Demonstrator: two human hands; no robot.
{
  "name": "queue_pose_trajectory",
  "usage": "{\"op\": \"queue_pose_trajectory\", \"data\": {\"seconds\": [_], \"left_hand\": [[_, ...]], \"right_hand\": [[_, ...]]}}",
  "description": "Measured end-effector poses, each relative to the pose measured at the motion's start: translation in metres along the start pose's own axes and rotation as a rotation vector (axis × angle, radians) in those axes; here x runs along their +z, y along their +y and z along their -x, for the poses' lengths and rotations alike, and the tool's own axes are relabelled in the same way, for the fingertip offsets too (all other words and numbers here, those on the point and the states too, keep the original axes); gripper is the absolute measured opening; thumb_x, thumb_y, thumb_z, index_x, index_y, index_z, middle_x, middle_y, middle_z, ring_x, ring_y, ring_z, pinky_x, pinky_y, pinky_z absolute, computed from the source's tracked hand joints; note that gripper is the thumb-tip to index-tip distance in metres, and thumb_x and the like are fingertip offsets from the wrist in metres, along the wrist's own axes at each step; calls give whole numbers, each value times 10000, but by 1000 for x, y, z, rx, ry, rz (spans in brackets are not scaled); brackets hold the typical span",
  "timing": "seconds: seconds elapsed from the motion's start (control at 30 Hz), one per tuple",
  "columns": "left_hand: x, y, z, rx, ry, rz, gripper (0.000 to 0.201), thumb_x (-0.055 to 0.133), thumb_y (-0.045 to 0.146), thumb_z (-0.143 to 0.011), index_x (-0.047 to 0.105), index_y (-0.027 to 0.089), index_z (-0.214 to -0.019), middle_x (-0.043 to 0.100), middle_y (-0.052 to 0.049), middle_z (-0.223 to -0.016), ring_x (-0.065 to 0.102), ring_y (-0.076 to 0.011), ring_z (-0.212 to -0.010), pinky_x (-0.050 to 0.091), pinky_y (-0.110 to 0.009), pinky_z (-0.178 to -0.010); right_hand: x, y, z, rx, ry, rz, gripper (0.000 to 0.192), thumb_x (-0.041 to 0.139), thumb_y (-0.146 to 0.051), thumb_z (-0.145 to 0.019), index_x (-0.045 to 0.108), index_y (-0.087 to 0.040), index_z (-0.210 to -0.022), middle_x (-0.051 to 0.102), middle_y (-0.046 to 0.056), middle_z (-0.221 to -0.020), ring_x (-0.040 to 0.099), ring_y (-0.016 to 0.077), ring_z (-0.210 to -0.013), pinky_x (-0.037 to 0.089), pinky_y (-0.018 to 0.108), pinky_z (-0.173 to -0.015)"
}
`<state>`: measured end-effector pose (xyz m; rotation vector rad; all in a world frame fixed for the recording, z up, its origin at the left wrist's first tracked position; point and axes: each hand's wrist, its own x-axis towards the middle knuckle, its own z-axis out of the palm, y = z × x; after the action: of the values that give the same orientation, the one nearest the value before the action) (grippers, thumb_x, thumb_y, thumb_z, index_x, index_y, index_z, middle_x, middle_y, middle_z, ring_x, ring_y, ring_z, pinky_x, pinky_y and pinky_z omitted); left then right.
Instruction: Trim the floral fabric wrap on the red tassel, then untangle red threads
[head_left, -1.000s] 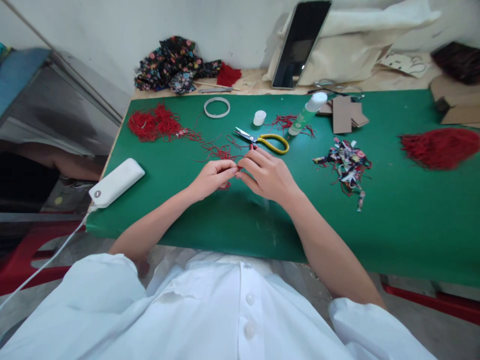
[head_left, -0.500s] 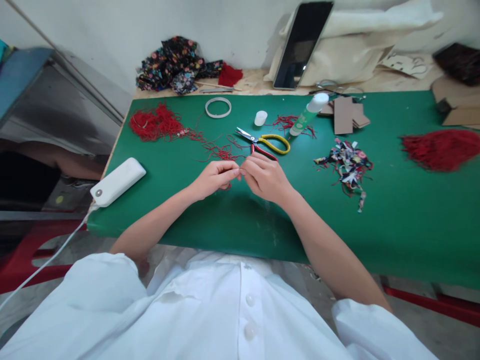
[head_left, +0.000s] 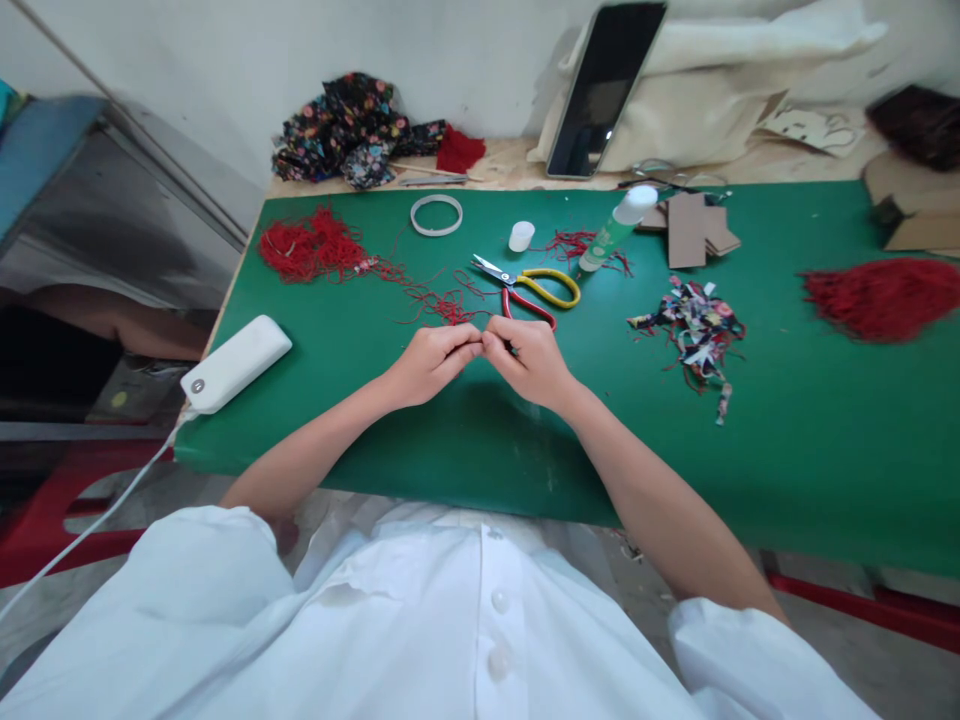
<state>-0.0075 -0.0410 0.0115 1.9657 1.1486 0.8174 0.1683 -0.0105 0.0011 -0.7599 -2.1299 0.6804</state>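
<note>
Since earlier, both hands (head_left: 484,360) have drawn nearer, uncovering scissors (head_left: 529,288).

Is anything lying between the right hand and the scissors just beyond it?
Nothing visible does. The scissors lie just beyond the right hand, on bare green mat; loose red threads sit further left, beyond the left hand.
</note>
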Motion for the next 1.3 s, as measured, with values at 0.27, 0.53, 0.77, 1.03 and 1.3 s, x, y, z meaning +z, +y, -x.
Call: {"op": "queue_pose_trajectory", "data": {"seconds": [0.27,0.53,0.77,1.03,1.3], "left_hand": [[1,0,0,-8,2,-33,217,455,322,-927,548,164,-812,511,35,-650,434,-78,-599,351,-204,-623],[1,-3,0,30,10,-57,236,451,315,-929,549,166,-774,505,37,-635,431,-72,-588,351,-198,-617],[-4,-1,-2,48,14,5,223,505,271,-879,623,157,-729,549,14,-660,480,-87,-650,389,-227,-680],[-17,5,-4,-264,-29,826,347,679,486,-760,568,162,-703,540,26,-580,513,-80,-505,422,-248,-531],[-37,12,3,-262,-278,1139,460,734,436,-675,415,166,-484,328,48,-423,302,-36,-275,252,-228,-312]], "right_hand": [[-1,1,0,56,-31,7,298,419,-218,-877,291,-218,-607,287,-69,-512,255,69,-472,199,264,-511],[-1,0,-1,74,-46,-5,292,423,-219,-869,309,-213,-600,297,-66,-509,262,71,-480,201,259,-509],[-3,0,-2,73,-77,-70,288,440,-223,-882,430,-196,-596,368,-58,-513,311,75,-495,236,252,-515],[-1,1,-1,155,-44,-304,357,426,-477,-985,539,-186,-811,554,-15,-675,464,107,-592,355,258,-583],[10,13,3,144,-125,153,124,478,-239,-929,575,-172,-888,648,64,-849,548,174,-759,391,292,-669]]}}
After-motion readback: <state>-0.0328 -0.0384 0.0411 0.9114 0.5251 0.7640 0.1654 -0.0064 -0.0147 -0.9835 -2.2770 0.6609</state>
